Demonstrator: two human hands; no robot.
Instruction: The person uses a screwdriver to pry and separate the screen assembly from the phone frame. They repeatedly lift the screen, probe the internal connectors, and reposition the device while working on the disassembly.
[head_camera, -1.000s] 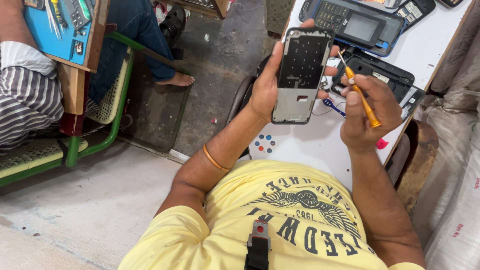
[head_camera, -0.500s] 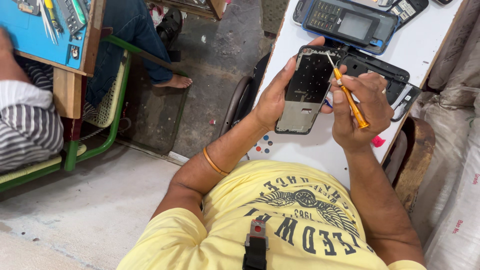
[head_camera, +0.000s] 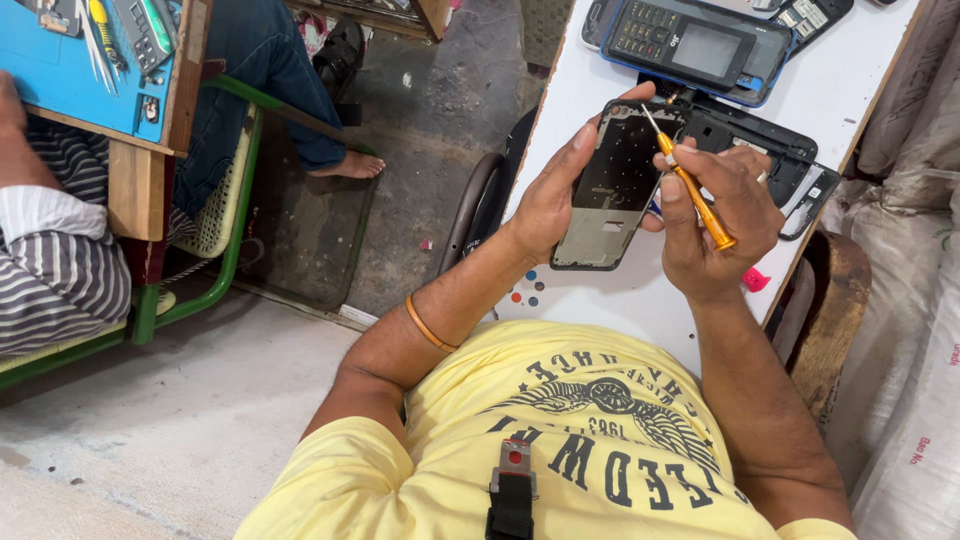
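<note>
Firstly, on far left another person in striped shirt (head_camera: 50, 270) sits by a blue mat (head_camera: 70, 70) w/ tools. Then the left hand (head_camera: 560, 195) is closed around the phone frame (head_camera: 620, 185), fingers wrapped on its edge, held tilted above the white table (head_camera: 640, 300). The right hand (head_camera: 725, 225) pinches an orange screwdriver (head_camera: 690, 190), tip at frame's top corner. I think the tip can slip from the screw and scratch the board, bc the frame is only hand-held. Vs. half sec ago, frame sits lower and nearer to the body, blue keypad phone (head_camera: 690, 45) more visible
</note>
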